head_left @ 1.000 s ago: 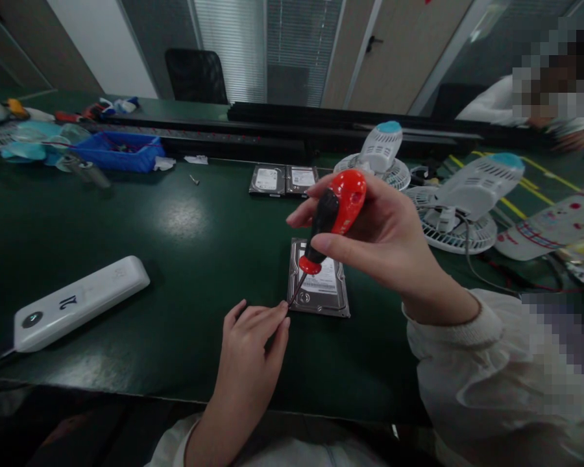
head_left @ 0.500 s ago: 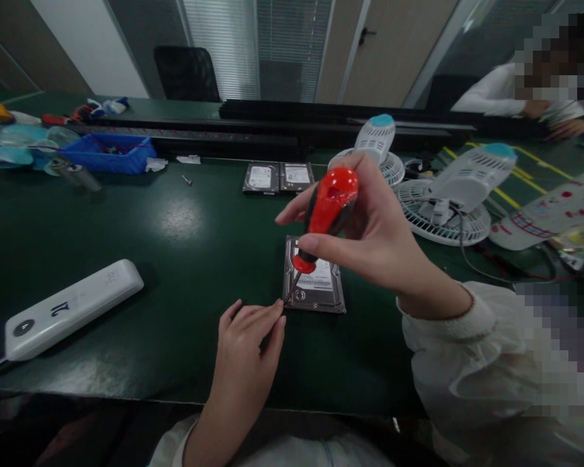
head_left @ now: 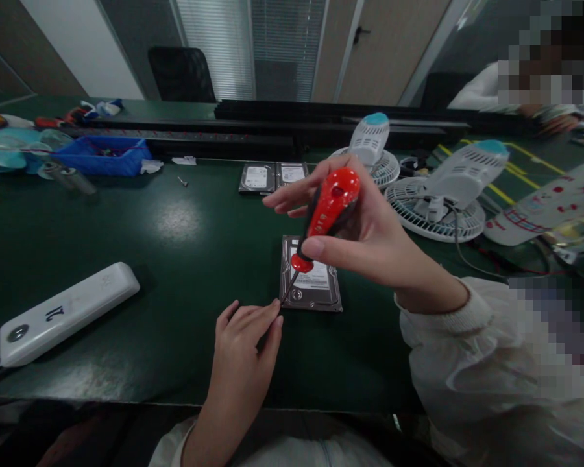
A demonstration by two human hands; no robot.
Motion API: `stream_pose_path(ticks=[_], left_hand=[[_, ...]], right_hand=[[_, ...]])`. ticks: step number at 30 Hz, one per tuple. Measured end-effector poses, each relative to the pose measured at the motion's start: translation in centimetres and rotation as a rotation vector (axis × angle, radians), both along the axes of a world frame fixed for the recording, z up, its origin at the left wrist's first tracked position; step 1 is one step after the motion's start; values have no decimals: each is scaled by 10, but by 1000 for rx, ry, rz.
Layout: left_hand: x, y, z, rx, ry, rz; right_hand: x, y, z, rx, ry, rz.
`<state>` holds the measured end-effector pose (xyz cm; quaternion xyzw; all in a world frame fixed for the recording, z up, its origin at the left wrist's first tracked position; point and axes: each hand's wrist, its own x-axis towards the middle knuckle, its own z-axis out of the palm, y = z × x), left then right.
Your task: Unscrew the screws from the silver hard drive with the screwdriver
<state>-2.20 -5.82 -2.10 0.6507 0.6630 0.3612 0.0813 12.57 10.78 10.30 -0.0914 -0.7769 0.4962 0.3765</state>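
Note:
My right hand (head_left: pixel 370 233) grips a screwdriver (head_left: pixel 324 217) with a red and black handle, held tilted, its thin shaft pointing down to the near-left corner of a hard drive (head_left: pixel 316 285) lying flat on the green table (head_left: pixel 175 272). My left hand (head_left: pixel 246 340) rests on the table just left of that corner, fingers closed together, their tips touching the shaft's tip. Whether those fingers pinch anything small is hidden.
A white oblong device (head_left: pixel 63 314) marked 12 lies at the left. Two more hard drives (head_left: pixel 272 176) sit farther back, with a loose screw (head_left: pixel 182 181) and a blue bin (head_left: pixel 104 155). Small white fans (head_left: pixel 438 194) stand at the right. Another person (head_left: pixel 516 91) works at the far right.
The view has shifted slightly. My right hand has turned the screwdriver handle a little, fingers re-gripping it. My left hand stays at the drive's corner.

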Motion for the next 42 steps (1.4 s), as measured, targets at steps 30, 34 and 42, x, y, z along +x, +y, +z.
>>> stream_pose_path(ticks=[30, 34, 42], left_hand=[[0, 1, -1, 52, 4, -2], [-1, 2, -2, 47, 2, -1], [-1, 1, -1, 47, 11, -2]], right_hand=[[4, 3, 2, 41, -42, 25], [4, 4, 0, 49, -5, 33], [4, 4, 2, -1, -31, 49]])
